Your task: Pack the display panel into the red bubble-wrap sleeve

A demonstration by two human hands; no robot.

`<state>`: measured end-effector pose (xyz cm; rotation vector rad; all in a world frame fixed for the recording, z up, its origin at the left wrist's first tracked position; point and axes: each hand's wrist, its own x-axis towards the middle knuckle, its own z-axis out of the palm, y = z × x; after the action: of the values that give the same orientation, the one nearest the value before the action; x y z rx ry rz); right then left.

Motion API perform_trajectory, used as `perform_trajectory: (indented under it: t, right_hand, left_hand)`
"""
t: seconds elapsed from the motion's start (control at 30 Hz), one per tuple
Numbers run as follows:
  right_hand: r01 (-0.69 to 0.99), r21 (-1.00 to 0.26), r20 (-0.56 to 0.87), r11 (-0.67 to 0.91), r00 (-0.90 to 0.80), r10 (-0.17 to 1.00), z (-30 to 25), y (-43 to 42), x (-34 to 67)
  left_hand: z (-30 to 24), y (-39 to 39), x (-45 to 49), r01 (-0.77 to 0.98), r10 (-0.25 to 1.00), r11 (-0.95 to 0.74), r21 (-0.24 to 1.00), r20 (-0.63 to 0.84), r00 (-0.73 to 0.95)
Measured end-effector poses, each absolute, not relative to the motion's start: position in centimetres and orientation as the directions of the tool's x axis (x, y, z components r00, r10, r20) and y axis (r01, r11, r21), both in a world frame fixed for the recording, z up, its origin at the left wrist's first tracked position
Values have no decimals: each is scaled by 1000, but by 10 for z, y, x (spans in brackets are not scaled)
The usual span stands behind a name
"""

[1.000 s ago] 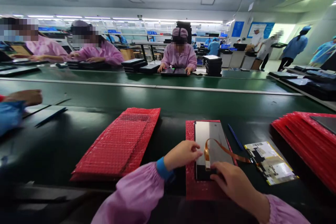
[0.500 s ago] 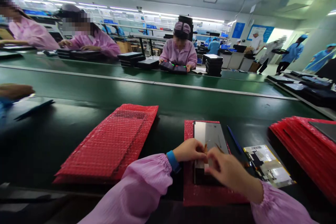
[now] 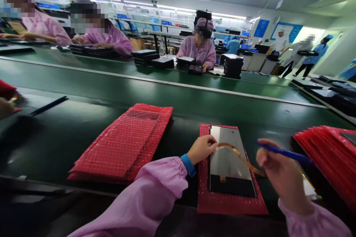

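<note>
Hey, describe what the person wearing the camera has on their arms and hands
Both arms are in loose pink-lilac smock sleeves gathered with elastic at the wrist. A blue cuff shows between the left sleeve and the left hand. The right sleeve ends at the wrist of the right hand. Both hands are bare, with no gloves or rings visible.
</note>
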<state>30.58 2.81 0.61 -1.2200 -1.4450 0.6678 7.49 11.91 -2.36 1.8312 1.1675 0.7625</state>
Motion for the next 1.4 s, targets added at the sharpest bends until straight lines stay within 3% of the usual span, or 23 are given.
perform_trajectory:
  t: [0.13, 0.33, 0.53, 0.7, 0.83, 0.97, 1.07, 1.2, 1.3, 1.4]
  right_hand:
    - [206, -960, 196, 192, -2, 981, -21, 7, 255]
    - [231, -965, 147, 122, 96, 985, -55, 11, 243]
    - [259, -958, 148, 125, 71, 986, -55, 9, 245]
    - [269, -952, 161, 147, 31, 986, -55, 9, 242]
    - [298, -938, 196, 177, 32, 980, -57, 11, 243]
    - [333, -916, 253, 224, 46, 966, -56, 6, 239]
    - [389, -880, 336, 272, 107, 936, -48, 0, 244]
    - [577, -762, 467, 294, 173, 867, -28, 16, 286]
    - [748, -602, 532, 280, 114, 839, -22, 50, 335]
    - [824, -490, 501, 285, -1, 865, -28, 81, 375]
  left_hand:
    - [-22, 118, 74, 468, 919, -271, 841, 81, 385]
    - [-19, 121, 70, 531, 932, -318, 786, 157, 326]
    - [10, 121, 40, 644, 933, -338, 686, 336, 132]
    - [43, 112, -28, 786, 912, -154, 599, 393, -121]
    - [60, 104, -98, 845, 891, 200, 495, 267, -368]
    - [61, 97, -156, 761, 800, 561, 326, 21, -599]
    - [54, 97, -182, 740, 778, 624, 249, -118, -617]
    - [49, 100, -200, 732, 758, 652, 199, -138, -637]
    - [50, 103, -206, 732, 756, 655, 188, -154, -636]
    - [52, 105, -208, 726, 752, 658, 199, -124, -647]
